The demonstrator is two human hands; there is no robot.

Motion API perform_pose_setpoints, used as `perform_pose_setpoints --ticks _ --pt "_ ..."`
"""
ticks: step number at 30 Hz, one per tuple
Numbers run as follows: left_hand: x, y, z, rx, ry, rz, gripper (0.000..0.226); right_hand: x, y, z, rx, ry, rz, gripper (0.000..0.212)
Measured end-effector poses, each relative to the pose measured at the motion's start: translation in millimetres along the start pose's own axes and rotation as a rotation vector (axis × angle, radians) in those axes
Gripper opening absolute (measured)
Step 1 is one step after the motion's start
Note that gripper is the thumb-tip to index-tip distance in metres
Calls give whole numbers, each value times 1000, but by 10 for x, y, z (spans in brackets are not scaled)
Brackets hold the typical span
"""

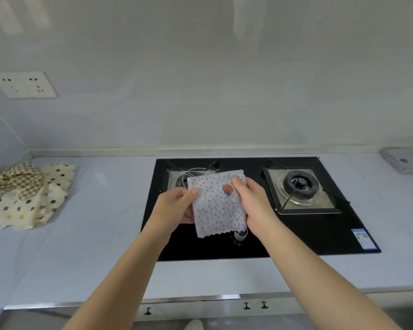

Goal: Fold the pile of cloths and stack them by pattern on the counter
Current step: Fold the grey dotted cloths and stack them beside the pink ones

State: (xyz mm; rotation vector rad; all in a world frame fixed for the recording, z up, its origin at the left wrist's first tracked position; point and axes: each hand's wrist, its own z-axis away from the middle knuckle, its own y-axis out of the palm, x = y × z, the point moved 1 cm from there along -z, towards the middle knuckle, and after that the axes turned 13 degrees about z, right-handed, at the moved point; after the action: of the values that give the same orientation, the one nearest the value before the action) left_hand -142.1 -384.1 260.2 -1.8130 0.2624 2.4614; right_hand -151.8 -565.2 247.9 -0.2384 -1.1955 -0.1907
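Far left, on wall: double socket [24, 85]. No bearing on task.

Left end of counter [93, 222]: pile of cloths. Checked cloth [12, 184] crumpled on top, draped across cream spotted cloths [34, 206] spread and overlapping beneath. All unfolded, patterns mixed; presumably the stock to draw from. No finished stack seen anywhere on counter.

Centre, left of held piece: left hand [177, 206]. Thumb on top of left edge, fingers curled underneath; clamped on grey dotted cloth [218, 206].

Grey dotted cloth: held in air over left burner [184, 179] of black hob [296, 234], not resting on it. Already a compact near-square, zigzag edges top and bottom, small orange motif toward right side. Kept flat and taut between both hands, probably to line up edges before setting down. Judged: fold of this piece nearly complete, placing not yet done.

Right of held piece: right hand [253, 201]. Thumb pressed near upper right corner, fingers wrapped under right edge; likewise closed on cloth.

Just below lower edge: hob knob [240, 235], partly hidden.

Further right: right burner [301, 184], uncovered, no flame visible. Sticker [364, 238] at front right corner of hob. Far right on counter: flat greyish object [403, 160], too blurred to identify.

Likely destination, as judgement: counter surface beside hob, not hob itself.
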Motion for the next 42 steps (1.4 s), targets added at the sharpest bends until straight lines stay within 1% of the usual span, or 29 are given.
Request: perform_pose_setpoints --ticks 2,3,5,7,9,10,11,13,14,16,17,18,21,22,25,27,30,32,34,36,38,40,42 --pt "31 188 -146 -41 2 18 31 -16 -58 -77 -91 -47 40 22" --pt "57 296 -252 -56 19 -28 28 -31 -102 -139 -143 -82 72 23" --pt "95 487 -415 -133 105 -175 22 -60 -186 -243 -244 -167 182 25" --pt "105 714 -569 -178 200 -226 19 -74 -323 -375 -352 -228 257 27" --pt "138 948 -736 -138 233 -236 22 -70 -505 -484 -427 -255 278 25" --pt "158 1047 -812 -91 210 -213 25 -68 -602 -525 -449 -262 282 24" --pt "161 1158 -893 -23 119 -109 30 -68 -718 -574 -461 -266 281 24" --pt "127 1383 -994 132 -136 169 37 -63 -955 -651 -451 -276 259 24" --pt "107 1481 -1020 179 -189 231 37 -62 -1073 -681 -432 -281 247 22" --pt "115 1690 -1118 195 -113 148 32 -67 -1284 -739 -371 -274 203 16" --pt "136 1802 -1176 159 -54 89 31 -76 -1381 -765 -341 -253 177 13" --pt "172 1941 -1231 120 2 38 31 -108 -1509 -811 -320 -232 154 13" --pt "252 2341 -1303 76 154 -56 17 -203 -1862 -910 -286 -152 57 17" --pt "291 2563 -1281 67 188 -82 18 -249 -2080 -936 -278 -135 36 19" --pt "396 3024 -1177 11 263 -130 36 -344 -2573 -965 -237 -101 27 24" --pt "470 3428 -1048 -40 274 -140 38 -402 -2958 -968 -247 -96 50 26" --pt "569 3951 -915 -125 274 -172 39 -488 -3433 -1013 -375 -137 168 33" --pt "615 4193 -900 -172 278 -176 39 -506 -3647 -1073 -380 -130 189 36" --pt "632 4401 -948 -201 274 -192 38 -520 -3841 -1178 -295 -24 116 39" --pt "635 4534 -1035 -212 268 -197 38 -520 -3997 -1253 -156 120 -1 38" --pt "629 4670 -1141 -188 261 -170 38 -544 -4172 -1319 -56 186 -93 35" --pt "635 4842 -1300 -137 237 -134 40 -577 -4385 -1425 -47 166 -121 34" --pt "672 5021 -1456 -70 187 -106 40 -609 -4592 -1522 -99 140 -123 36"
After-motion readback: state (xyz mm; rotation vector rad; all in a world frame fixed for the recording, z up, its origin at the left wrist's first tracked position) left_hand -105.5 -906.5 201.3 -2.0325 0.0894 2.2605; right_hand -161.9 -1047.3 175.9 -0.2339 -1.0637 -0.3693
